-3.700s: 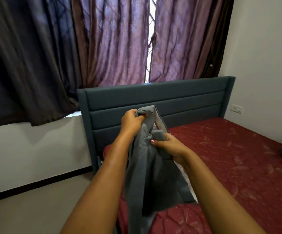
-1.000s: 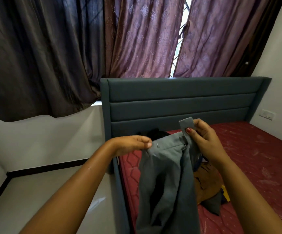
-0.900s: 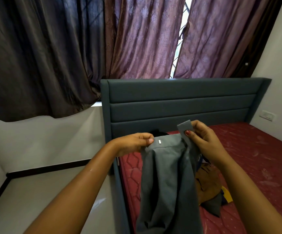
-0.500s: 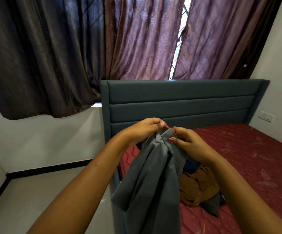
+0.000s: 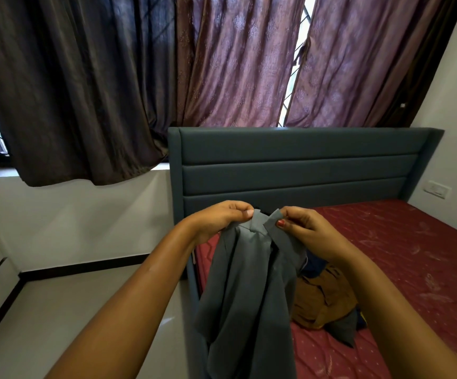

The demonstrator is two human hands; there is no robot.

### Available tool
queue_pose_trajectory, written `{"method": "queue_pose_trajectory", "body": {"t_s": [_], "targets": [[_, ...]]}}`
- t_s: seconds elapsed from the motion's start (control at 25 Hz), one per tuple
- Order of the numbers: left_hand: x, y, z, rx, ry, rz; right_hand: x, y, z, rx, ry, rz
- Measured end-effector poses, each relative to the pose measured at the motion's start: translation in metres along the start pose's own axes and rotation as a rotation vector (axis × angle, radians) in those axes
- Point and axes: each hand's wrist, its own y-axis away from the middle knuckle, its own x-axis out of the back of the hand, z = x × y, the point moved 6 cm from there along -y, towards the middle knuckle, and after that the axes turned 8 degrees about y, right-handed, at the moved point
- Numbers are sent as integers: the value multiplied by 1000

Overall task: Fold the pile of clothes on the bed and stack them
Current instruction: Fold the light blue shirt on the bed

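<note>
Grey woven trousers [image 5: 249, 291]: waistband pinched by left hand [image 5: 219, 218] and right hand [image 5: 308, 232], hanging below, unfolded. Brown-and-navy crumpled clothes pile [image 5: 324, 299] right of grip, awaiting folding; no stack visible.

A red-covered bed [image 5: 402, 250] bears a rumpled clothes pile [image 5: 323, 299].

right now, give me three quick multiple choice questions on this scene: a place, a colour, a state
1. Where does the brown garment lie? A on the floor B on the mattress C over the headboard
2. What colour is the held garment? A grey B white C yellow
3. The left hand and right hand are: A flat B idle C pinching the held garment's top edge

1 B, it rests on the red mattress; 2 A, the hanging cloth is grey; 3 C, both pinch its edge.
</note>
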Motion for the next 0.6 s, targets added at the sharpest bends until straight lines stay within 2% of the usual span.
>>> {"method": "queue_pose_trajectory", "body": {"t_s": [0.12, 0.2, 0.24, 0.36, 0.4, 0.6], "targets": [[2, 7, 4, -14, 51, 50, -2, 9, 6, -30, -78, 37], [2, 14, 7, 54, 160, 98, -2, 14, 5, -41, -118, 74], [-3, 16, 9, 88, 130, 78, -2, 15, 2, -35, -120, 90], [-24, 15, 13, 143, -304, -74, -9, 19, -11, -1, -124, 133], [-29, 15, 12, 153, -380, -115, -11, 21, -14, 2, -134, 150], [-39, 30, 6, 184, -143, -279, -9, 38, -19, 17, -95, 155]]}}
